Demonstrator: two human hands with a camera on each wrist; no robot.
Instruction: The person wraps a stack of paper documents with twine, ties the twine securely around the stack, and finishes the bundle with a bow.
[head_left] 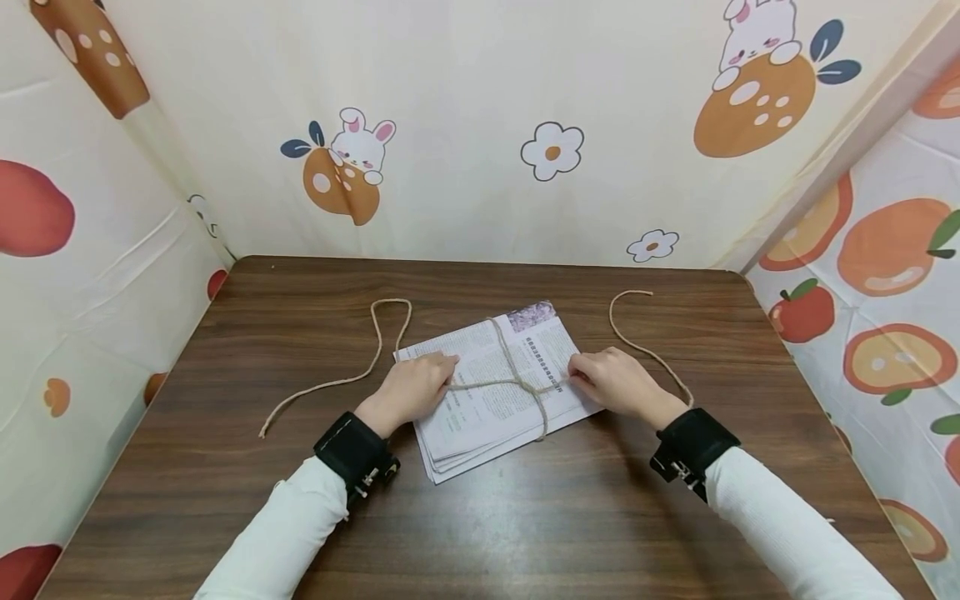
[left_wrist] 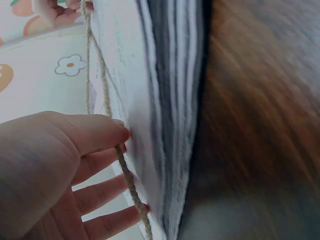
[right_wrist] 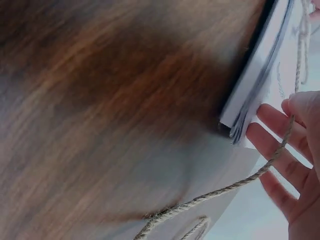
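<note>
A stack of printed papers [head_left: 480, 417] lies tilted on the wooden table, with twine [head_left: 514, 364] crossed over its top and meeting near the middle. My left hand [head_left: 416, 387] pinches one length of the twine over the left side of the stack; the left wrist view shows thumb and forefinger on the twine [left_wrist: 129, 181]. On the right side, my right hand [head_left: 618, 379] pinches the other length close to the stack's edge. In the right wrist view that twine [right_wrist: 220, 190] runs from the fingertips across the palm side and down to the table.
One loose twine end [head_left: 330, 385] trails over the table left of the stack. Another end [head_left: 633, 337] curves behind the right hand. A patterned cloth wall [head_left: 465, 167] rises at the table's back edge, with more printed cloth [head_left: 900, 275] along the right side.
</note>
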